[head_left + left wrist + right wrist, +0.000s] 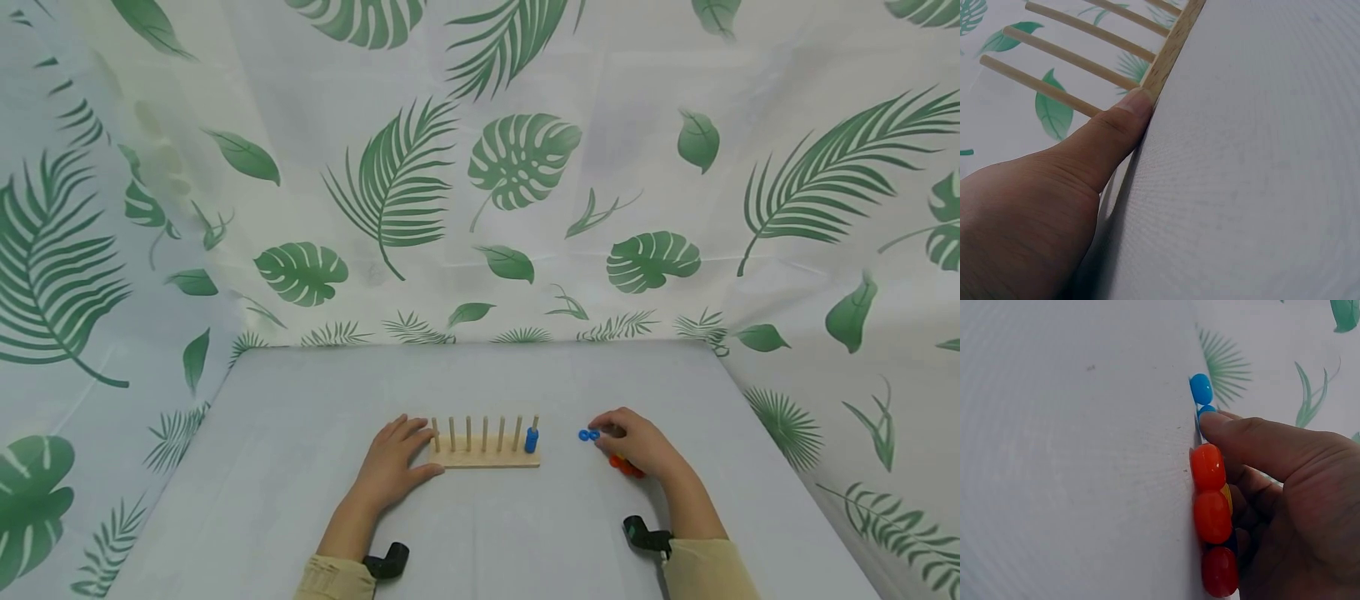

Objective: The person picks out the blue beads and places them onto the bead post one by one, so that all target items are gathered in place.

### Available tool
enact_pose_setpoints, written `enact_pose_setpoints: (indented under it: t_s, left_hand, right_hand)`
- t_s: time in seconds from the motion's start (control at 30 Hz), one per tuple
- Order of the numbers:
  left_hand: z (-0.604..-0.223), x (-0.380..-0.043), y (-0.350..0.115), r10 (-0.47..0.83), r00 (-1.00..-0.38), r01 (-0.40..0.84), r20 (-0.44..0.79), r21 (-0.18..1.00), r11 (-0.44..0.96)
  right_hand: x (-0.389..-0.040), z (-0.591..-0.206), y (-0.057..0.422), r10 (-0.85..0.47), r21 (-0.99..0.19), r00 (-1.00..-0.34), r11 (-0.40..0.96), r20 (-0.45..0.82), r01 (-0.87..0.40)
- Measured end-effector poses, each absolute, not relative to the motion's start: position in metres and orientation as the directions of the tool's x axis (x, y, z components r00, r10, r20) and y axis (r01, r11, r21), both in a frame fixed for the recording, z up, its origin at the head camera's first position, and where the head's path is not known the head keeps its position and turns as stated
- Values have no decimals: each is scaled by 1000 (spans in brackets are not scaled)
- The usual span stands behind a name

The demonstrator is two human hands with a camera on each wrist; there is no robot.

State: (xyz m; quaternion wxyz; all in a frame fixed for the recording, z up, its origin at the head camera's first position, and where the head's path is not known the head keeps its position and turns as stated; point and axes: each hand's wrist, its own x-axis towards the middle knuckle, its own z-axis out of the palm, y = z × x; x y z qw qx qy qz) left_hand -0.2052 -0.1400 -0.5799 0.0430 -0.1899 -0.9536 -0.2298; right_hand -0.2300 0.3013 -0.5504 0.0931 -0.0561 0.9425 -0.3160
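Observation:
A wooden peg board (486, 460) with a row of several upright pegs stands on the table. Blue beads (532, 441) are stacked on its rightmost peg. My left hand (392, 468) grips the board's left end, its thumb against the front edge and the other fingers toward the back. To the right of the board, my right hand (639, 443) pinches a blue bead (1207, 409) at the table surface. Another blue bead (1201, 389) lies just beyond it. Orange beads (1209, 467) and a red bead (1219, 572) lie under this hand, with a yellow piece (1229, 497) partly hidden behind them.
The white table (300, 392) has its far edge against a leaf-printed cloth (555, 75), which also hangs at both sides. Black wrist devices (388, 561) are strapped on both forearms, close to the tan sleeves (708, 571).

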Motion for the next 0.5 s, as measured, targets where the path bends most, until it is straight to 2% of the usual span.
enact_pose_setpoints:
  t_s: [0.5]
  left_hand:
    - [-579,-205,-139,337,-928,372,158,423,826]
  right_hand:
    - [-228,-549,299,-112,-616,-980,787,-164,13]
